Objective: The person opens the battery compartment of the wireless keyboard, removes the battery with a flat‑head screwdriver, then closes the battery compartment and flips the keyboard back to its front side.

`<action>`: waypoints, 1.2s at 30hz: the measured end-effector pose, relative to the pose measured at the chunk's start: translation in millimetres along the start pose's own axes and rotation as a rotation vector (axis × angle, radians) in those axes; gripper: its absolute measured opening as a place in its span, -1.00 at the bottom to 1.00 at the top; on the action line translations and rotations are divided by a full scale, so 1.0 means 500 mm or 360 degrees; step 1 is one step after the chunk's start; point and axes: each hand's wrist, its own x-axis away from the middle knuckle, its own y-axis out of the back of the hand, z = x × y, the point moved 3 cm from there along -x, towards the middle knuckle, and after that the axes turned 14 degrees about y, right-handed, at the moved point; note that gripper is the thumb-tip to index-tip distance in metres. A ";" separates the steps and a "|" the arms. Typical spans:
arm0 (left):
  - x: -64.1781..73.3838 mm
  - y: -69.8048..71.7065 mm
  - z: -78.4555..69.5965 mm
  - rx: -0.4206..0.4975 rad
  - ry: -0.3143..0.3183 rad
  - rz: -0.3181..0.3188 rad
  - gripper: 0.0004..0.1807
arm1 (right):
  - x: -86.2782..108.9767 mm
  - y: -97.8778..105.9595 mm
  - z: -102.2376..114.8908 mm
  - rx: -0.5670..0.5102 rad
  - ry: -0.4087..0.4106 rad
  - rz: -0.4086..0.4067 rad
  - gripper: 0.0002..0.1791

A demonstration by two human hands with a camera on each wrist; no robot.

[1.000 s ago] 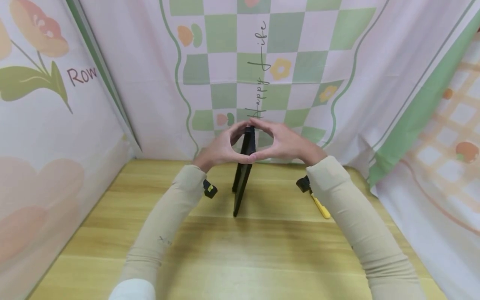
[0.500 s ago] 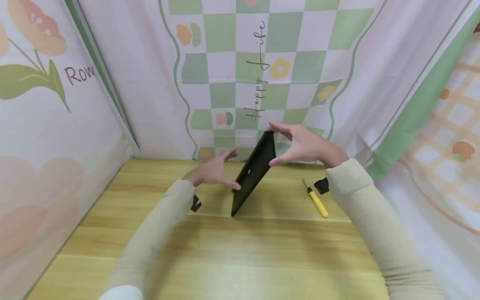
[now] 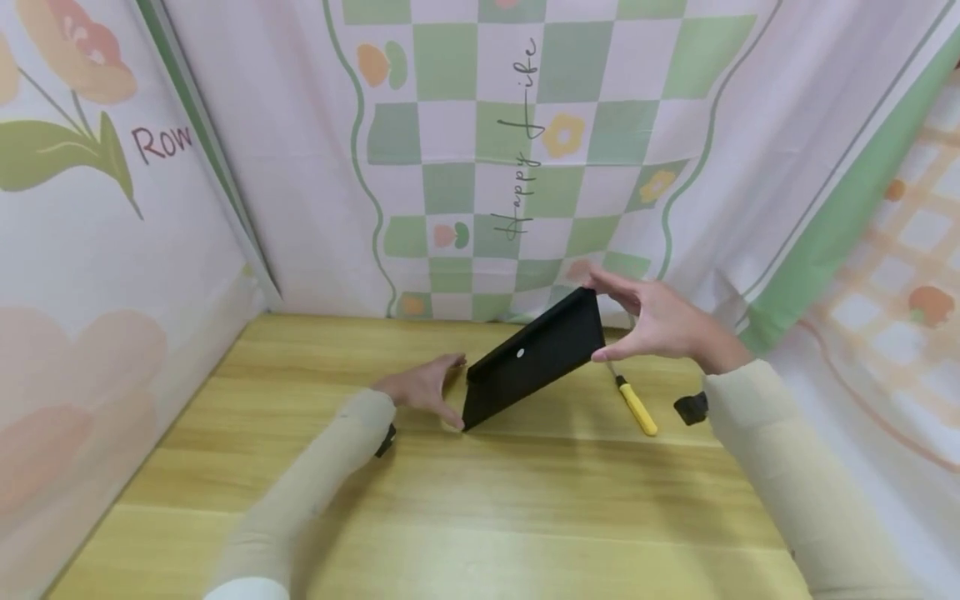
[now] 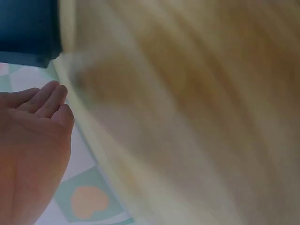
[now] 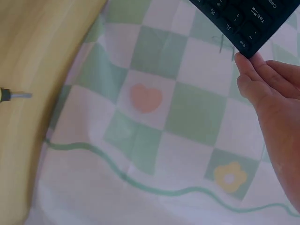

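Observation:
A black keyboard (image 3: 532, 354) is tilted in the head view, its right end raised and its underside with a small white spot facing the camera. My right hand (image 3: 663, 321) holds the raised end between thumb and fingers. Printed keys at one corner of the keyboard (image 5: 248, 23) show in the right wrist view. By the low left end, my left hand (image 3: 423, 390) is spread, thumb at the near corner and fingers near the far one. In the left wrist view, the left hand's fingers (image 4: 47, 101) look straight, with a gap to the keyboard's corner.
A screwdriver (image 3: 636, 408) with a yellow handle lies on the wooden table (image 3: 480, 517), just right of the keyboard. Behind the table hangs a green-and-white checked curtain (image 3: 510, 192). Patterned cloth (image 3: 97, 275) also closes off the left side.
The hands have parted from the keyboard's top edge. My right hand has swung that end right and down, leaning the keyboard over. My left hand has come down to its lower end.

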 end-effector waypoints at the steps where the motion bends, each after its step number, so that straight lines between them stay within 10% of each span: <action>1: -0.003 -0.004 0.001 -0.0004 0.0007 0.0000 0.53 | 0.005 -0.001 -0.004 -0.0008 0.0000 -0.0010 0.38; 11: -0.016 -0.021 -0.003 0.0024 -0.0084 -0.0054 0.48 | 0.037 -0.010 -0.029 -0.0083 0.0034 -0.0045 0.37; 36: 0.103 0.069 0.069 0.0067 -0.0053 -0.0234 0.45 | 0.053 -0.165 -0.112 0.0108 0.0038 0.0296 0.48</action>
